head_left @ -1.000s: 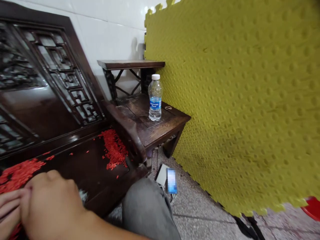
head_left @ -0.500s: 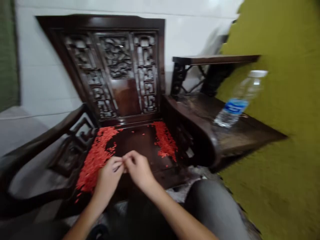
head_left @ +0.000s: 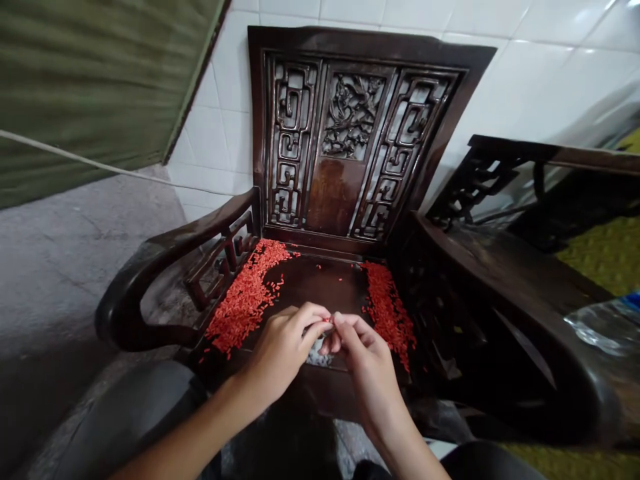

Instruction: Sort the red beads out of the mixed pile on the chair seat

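Note:
Dried red goji berries lie on the dark wooden seat (head_left: 320, 283) of a carved chair in two long drifts, one at the left (head_left: 245, 297) and one at the right (head_left: 387, 313). My left hand (head_left: 283, 347) and my right hand (head_left: 363, 353) meet above the front of the seat. Their fingertips pinch a small red piece (head_left: 327, 321) between them, too small to make out clearly. Below my fingers, a pale speckled patch (head_left: 319, 355) shows, partly hidden by my hands.
The chair's carved back (head_left: 350, 133) rises behind the seat, with a curved armrest (head_left: 175, 257) at the left. A dark wooden side table (head_left: 500, 267) and a plastic water bottle (head_left: 600, 327) stand at the right. White tile (head_left: 215, 133), green cloth (head_left: 90, 80) and grey floor (head_left: 65, 287) surround the chair.
The view has swung left, centring the chair and pushing the bottle to the right edge. My hands stay together above the seat, now nearer its middle.

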Tool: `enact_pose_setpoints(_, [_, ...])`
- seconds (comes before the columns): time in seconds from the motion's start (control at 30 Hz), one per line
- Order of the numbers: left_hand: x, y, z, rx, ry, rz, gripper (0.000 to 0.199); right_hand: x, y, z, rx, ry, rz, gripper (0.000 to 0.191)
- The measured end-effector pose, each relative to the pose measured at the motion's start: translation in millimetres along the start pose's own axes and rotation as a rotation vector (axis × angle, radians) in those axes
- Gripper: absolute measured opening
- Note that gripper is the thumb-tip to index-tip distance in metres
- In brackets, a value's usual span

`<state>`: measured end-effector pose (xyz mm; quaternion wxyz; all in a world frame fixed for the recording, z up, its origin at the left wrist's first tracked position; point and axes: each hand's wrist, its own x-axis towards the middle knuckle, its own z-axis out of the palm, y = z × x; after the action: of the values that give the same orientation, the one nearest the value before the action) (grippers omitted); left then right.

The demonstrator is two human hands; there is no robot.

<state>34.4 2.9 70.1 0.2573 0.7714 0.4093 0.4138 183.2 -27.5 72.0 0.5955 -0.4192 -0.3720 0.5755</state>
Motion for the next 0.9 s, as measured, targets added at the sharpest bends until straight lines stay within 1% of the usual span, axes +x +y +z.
enact_pose_setpoints(0.1, [1,2,-0.7,0.014,-0.002,0.017,0.016,3,2,-2,-0.046,0.018,-0.024,0.036])
enact_pose_setpoints(0.23, [-1,-2,2.8,0.059,0.015,0.013,0.015,10,7,-4,-0.075,0.019,0.001,0.037])
enact_pose_setpoints(0.4, [-2,-11,4.9,0.227,0.066,0.029,0.011,18,13,-1,-0.052,0.005,0.057,0.043])
enact_pose_setpoints(0.53, [-2,-10,0.0,0.340,0.083,0.109,0.011,21,15,2,-0.025,-0.001,0.065,0.043])
enact_pose_setpoints(0.63, [-1,-8,-4.1,0.393,0.089,0.212,0.011,20,13,1,0.048,-0.024,0.141,0.039])
enact_pose_setpoints(0.73, [0,-9,-6.2,0.378,0.104,0.269,0.014,18,7,1,0.136,-0.082,0.176,0.033])
enact_pose_setpoints(0.9, [6,-10,-8.5,0.240,0.128,0.205,0.016,14,-5,2,0.199,-0.209,0.167,0.022])
